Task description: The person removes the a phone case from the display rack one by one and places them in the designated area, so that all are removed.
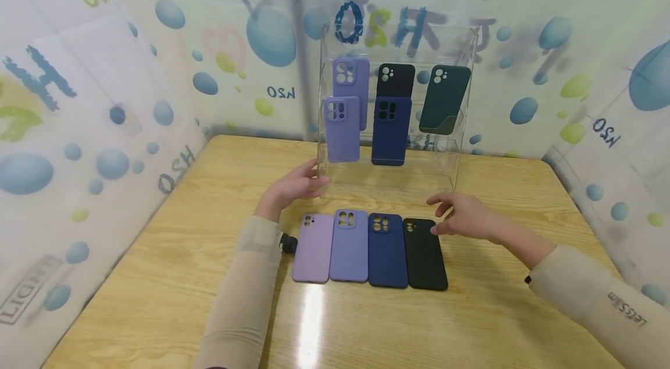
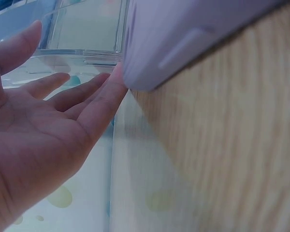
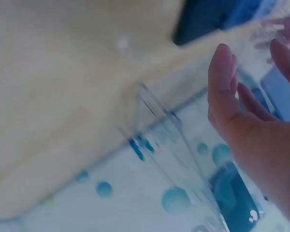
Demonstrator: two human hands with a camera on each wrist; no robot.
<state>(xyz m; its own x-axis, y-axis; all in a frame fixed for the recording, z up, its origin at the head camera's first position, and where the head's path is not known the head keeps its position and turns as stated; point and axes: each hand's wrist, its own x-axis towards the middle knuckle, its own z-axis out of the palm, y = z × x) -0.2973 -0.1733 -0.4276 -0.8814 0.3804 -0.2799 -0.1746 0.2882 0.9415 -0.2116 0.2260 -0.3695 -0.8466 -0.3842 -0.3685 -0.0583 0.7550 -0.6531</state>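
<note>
A clear acrylic display stand [image 1: 387, 183] stands upright at the back of the table. Its upper tiers hold phone cases: a purple one [image 1: 352, 75], a black one [image 1: 396, 79], a dark green one [image 1: 445, 98], a lilac one [image 1: 342, 133] and a navy one [image 1: 389, 139]. My left hand [image 1: 298, 185] is at the stand's lower left edge, fingers extended, palm showing in the left wrist view. My right hand [image 1: 463, 216] hovers by the top of a flat black case [image 1: 426, 258], fingers slightly bent, holding nothing.
Left of that black case, side by side on the wooden table [image 1: 173, 276], lie a pink-lilac case [image 1: 313, 252], a periwinkle case [image 1: 349, 252] and a navy case [image 1: 387, 255]. Patterned curtains [image 1: 235, 84] hang behind and at both sides.
</note>
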